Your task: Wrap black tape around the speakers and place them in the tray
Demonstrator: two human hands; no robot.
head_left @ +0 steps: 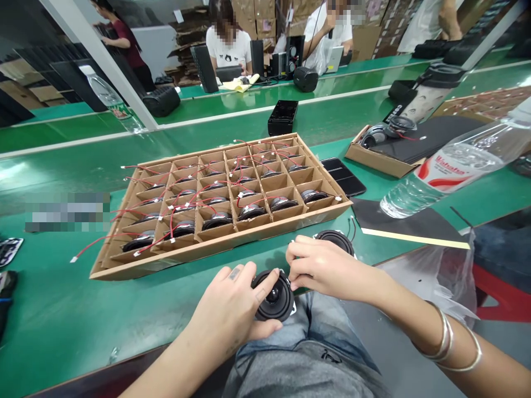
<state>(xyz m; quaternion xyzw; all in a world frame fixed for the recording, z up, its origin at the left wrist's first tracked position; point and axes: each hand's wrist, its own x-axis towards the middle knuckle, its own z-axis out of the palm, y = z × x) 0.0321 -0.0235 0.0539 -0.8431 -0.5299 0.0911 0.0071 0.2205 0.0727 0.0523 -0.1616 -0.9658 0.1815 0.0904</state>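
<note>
A round black speaker driver (282,303) is held at the table's front edge, its cone facing up. My left hand (234,301) grips it from the left, with the thumb at its lower rim and a finger across the cone. The fingers of my right hand (315,265) are pinched together at the driver's upper right rim; what they hold there is hidden. Just beyond my right wrist lies a second speaker driver (337,239) with dark leads. Behind both hands stands a divided cardboard box (232,235), many of its cells holding drivers with red wires and white plugs.
A water bottle (446,171) stands on a dark sheet (409,221) at the right. Behind are a phone (344,177), a cardboard tray (385,160) and a tumbler (435,94). A black speaker cabinet (282,117) sits on the green bench. Other people work across it.
</note>
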